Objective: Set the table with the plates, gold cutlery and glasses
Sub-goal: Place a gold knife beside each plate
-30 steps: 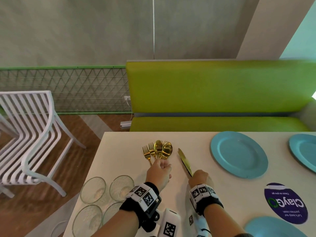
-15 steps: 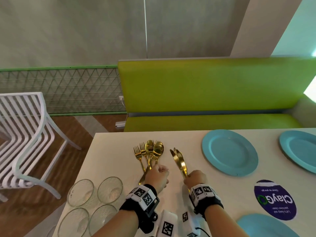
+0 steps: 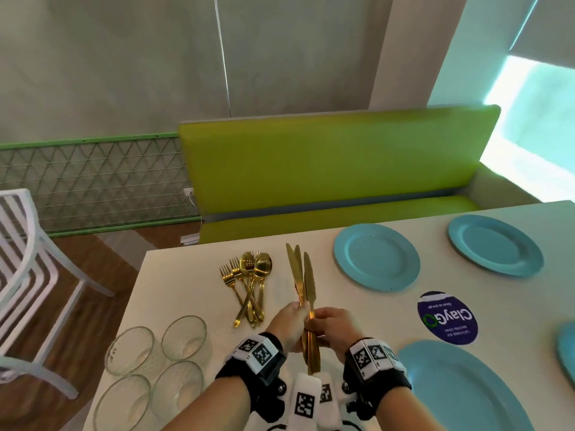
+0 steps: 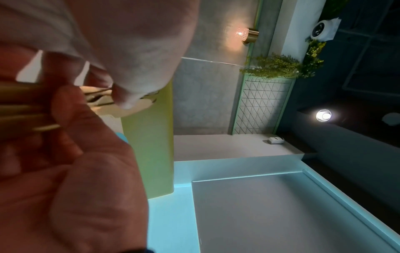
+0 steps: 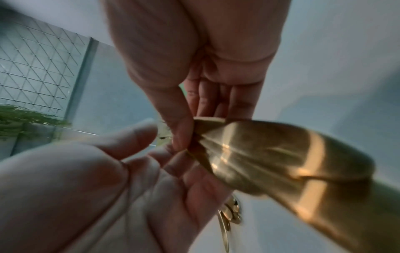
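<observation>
Three gold knives (image 3: 301, 276) stand bunched in both hands above the white table (image 3: 183, 275), blades pointing away from me. My left hand (image 3: 292, 317) curls its fingers round the handles from the left, and my right hand (image 3: 325, 321) pinches them from the right. The right wrist view shows the right hand's thumb (image 5: 181, 126) pressed on the knives (image 5: 270, 162). Gold forks and spoons (image 3: 250, 284) lie in a loose pile on the table just left of the knives. Several clear glasses (image 3: 183, 339) stand at the near left. Blue plates (image 3: 376, 261) (image 3: 494, 244) (image 3: 460, 393) lie to the right.
A round purple sticker (image 3: 446, 317) is on the table between the plates. Behind the table's far edge runs a green bench (image 3: 326, 169). A white slatted chair (image 3: 28, 259) stands on the wooden floor to the left.
My left hand let go of the forks and spoons, which now lie on the table, and moved right to the knives. The single knife in my right hand has become a bunch of three.
</observation>
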Demonstrator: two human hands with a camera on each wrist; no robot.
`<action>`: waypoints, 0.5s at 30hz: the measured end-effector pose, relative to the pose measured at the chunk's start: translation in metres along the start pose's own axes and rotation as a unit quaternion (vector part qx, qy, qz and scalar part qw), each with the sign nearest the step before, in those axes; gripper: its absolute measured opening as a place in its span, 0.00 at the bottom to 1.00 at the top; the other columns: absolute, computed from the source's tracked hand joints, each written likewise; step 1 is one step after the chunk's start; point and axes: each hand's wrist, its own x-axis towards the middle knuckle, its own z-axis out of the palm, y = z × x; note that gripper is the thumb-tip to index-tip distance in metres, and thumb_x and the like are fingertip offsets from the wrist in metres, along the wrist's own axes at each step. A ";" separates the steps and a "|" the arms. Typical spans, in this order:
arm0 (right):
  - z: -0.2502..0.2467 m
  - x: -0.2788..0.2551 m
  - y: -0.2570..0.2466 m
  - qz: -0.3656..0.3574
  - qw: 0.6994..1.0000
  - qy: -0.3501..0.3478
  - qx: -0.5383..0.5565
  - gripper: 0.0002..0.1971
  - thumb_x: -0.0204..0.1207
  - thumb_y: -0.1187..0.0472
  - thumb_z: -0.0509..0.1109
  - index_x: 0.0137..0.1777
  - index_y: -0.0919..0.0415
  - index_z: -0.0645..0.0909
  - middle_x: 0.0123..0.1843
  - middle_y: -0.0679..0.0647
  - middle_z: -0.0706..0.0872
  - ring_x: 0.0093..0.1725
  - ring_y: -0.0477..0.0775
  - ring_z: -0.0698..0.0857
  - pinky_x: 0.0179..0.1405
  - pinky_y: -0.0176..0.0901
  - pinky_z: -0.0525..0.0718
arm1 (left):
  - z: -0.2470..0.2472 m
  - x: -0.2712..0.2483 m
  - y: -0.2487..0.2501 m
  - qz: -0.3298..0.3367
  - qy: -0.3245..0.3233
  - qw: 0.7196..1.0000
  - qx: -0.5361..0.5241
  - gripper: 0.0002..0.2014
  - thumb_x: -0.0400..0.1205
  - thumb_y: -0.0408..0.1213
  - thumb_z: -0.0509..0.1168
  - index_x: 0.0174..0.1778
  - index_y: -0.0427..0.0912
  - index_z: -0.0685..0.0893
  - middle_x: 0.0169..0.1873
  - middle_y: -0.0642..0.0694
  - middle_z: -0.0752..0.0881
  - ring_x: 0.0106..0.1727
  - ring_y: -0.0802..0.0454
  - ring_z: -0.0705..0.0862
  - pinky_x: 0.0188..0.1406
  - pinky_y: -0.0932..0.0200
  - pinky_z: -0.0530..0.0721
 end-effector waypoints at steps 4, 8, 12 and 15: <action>0.004 -0.040 0.014 -0.011 1.000 -0.012 0.016 0.03 0.74 0.74 0.70 0.42 0.68 0.82 0.31 0.58 0.89 0.31 0.56 0.89 0.35 0.47 0.88 | -0.003 -0.032 -0.016 0.019 -0.036 0.999 0.005 0.08 0.86 0.40 0.55 0.49 0.47 0.80 0.48 0.39 0.86 0.48 0.41 0.87 0.55 0.41 0.88; 0.013 -0.081 0.033 -0.022 1.000 -0.010 0.012 0.04 0.72 0.76 0.70 0.40 0.68 0.81 0.32 0.61 0.88 0.30 0.57 0.89 0.35 0.50 0.90 | -0.006 -0.069 -0.042 0.036 -0.062 0.997 -0.003 0.08 0.86 0.38 0.56 0.46 0.46 0.80 0.42 0.41 0.86 0.41 0.44 0.86 0.51 0.41 0.88; 0.024 -0.116 0.055 -0.029 0.999 0.028 0.017 0.06 0.71 0.74 0.73 0.42 0.66 0.79 0.32 0.60 0.89 0.31 0.55 0.90 0.35 0.47 0.89 | -0.005 -0.098 -0.068 0.052 -0.067 0.996 0.008 0.10 0.86 0.39 0.55 0.52 0.44 0.82 0.50 0.36 0.87 0.52 0.39 0.87 0.54 0.42 0.88; 0.027 -0.135 0.073 -0.028 0.998 0.049 0.033 0.07 0.71 0.72 0.74 0.42 0.64 0.77 0.32 0.59 0.90 0.34 0.58 0.91 0.40 0.50 0.88 | -0.003 -0.113 -0.086 0.052 -0.069 0.996 -0.006 0.11 0.87 0.38 0.54 0.47 0.46 0.82 0.51 0.37 0.87 0.53 0.40 0.87 0.55 0.42 0.88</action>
